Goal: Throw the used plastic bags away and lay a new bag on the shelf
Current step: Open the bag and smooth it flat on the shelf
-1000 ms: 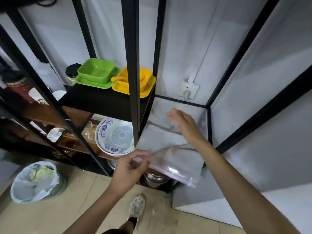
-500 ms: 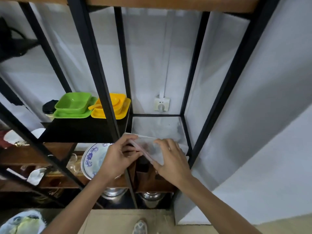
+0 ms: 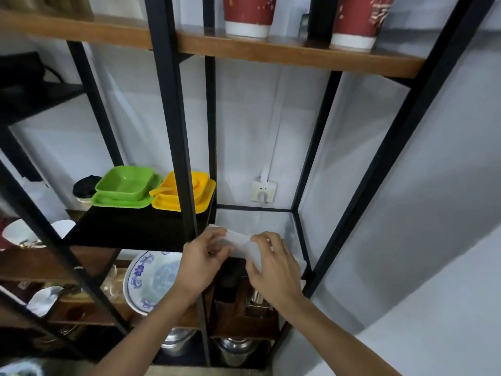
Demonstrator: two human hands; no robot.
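Note:
A clear plastic bag [image 3: 238, 241] is bunched between both hands at the front edge of the right shelf compartment. My left hand [image 3: 202, 260] pinches its left end, fingers curled on the film. My right hand [image 3: 271, 264] grips its right part from above. A clear bag sheet [image 3: 260, 221] lies flat on the shelf floor behind the hands, inside the black frame [image 3: 306, 180]. Whether the held bag is joined to that sheet I cannot tell.
Green dishes [image 3: 124, 188] and yellow dishes [image 3: 187, 194] sit on the black shelf to the left. A blue-patterned plate [image 3: 151, 280] leans below. Red paper cups [image 3: 248, 14] stand on the wooden shelf above. A wall socket [image 3: 264, 189] is behind. Steel pots [image 3: 233, 351] sit lowest.
The view has tilted upward, so the bin has left the frame. Both hands came together on the bag at the shelf's front edge; the right hand came back from the spread sheet.

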